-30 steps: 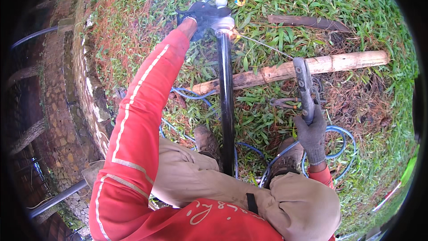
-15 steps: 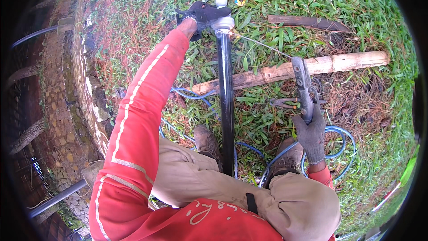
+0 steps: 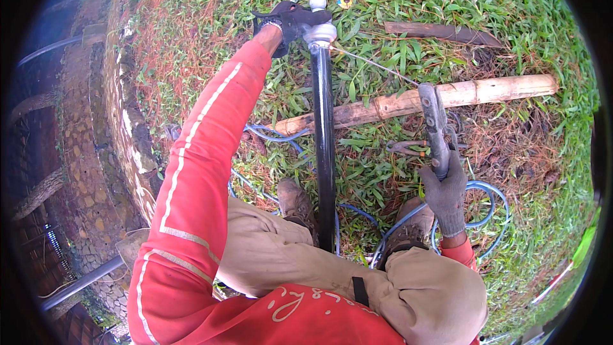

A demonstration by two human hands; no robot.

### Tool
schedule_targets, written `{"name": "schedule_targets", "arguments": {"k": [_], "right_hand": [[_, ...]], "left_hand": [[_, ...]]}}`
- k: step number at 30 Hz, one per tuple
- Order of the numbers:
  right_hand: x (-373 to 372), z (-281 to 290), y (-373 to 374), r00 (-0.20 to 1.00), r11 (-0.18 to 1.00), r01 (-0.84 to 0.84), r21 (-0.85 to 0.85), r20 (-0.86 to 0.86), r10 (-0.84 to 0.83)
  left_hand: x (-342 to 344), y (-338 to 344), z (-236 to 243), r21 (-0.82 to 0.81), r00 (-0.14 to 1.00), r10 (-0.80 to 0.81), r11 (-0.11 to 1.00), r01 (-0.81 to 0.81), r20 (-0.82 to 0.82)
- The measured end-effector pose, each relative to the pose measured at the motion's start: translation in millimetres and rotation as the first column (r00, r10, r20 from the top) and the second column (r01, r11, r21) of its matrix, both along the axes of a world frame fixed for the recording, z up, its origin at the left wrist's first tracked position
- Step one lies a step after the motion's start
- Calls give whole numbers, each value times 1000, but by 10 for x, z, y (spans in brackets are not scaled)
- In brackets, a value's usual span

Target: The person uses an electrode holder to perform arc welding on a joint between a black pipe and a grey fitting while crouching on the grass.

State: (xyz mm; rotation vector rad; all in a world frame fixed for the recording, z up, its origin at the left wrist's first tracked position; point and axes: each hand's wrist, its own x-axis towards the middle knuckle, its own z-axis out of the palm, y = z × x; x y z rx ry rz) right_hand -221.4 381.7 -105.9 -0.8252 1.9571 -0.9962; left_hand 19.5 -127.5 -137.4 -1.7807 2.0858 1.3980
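Note:
In a dark glove, my left hand (image 3: pixel 295 25) is closed around the neck of a silver, ball-topped finial (image 3: pixel 318 34). The finial sits at the top of a black metal post (image 3: pixel 324 134), which runs down between my legs. My gloved right hand (image 3: pixel 446 198) grips a grey welding electrode holder (image 3: pixel 433 118) by its lower end. From the holder's top a thin welding rod (image 3: pixel 377 64) slants up and left. Its tip meets the joint just under the finial, or very close to it; I cannot tell whether it touches.
Behind the post a bamboo pole (image 3: pixel 472 92) lies across the grass, with a dark wood strip (image 3: pixel 440 32) beyond. Blue cable (image 3: pixel 495 207) loops around my boots. Pliers (image 3: pixel 408 147) lie near the holder. A yellow and blue roll (image 3: pixel 345 0) rests past the finial. Left is a stone wall edge (image 3: pixel 128 128).
Both hands, the post and the welding rod keep nearly the same places. The picture's left side has turned bluer.

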Motion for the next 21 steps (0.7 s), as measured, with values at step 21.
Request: {"name": "schedule_targets", "arguments": {"k": [21], "right_hand": [[-53, 22, 16, 1000, 999, 6, 40, -3, -6]], "left_hand": [[-304, 275, 304, -16, 991, -68, 997, 70, 114]]}}
